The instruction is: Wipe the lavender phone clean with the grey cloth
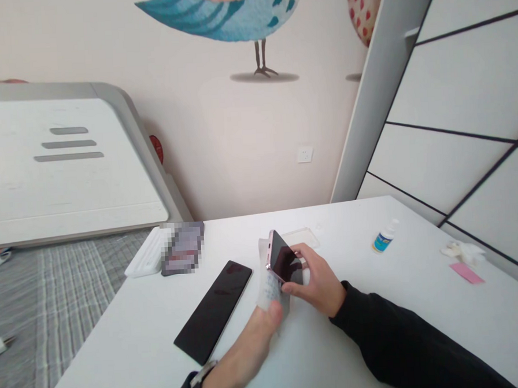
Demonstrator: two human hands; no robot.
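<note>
My right hand (318, 280) is closed on a smartphone (284, 261) with a pink frame, its thumb and fingers gripping opposite edges. The phone is tilted above the table, its dark screen turned partly toward me. Just below and left of it, my left hand (263, 327) is closed on a thin, whitish see-through sheet (270, 289) with faint print. That sheet stands behind and under the phone; whether the two touch, I cannot tell. On the table left of my hands lies a black flat device (215, 312) like a tablet. Behind the phone rests a clear, thin-rimmed piece (302, 237).
The white table (337, 352) also holds a small blue-labelled bottle (383, 238), crumpled white tissue (464, 251) and a pink slip (466, 273) at the right. A white tray-like piece (144, 255) and a blurred-out dark item (183, 247) lie at the back left.
</note>
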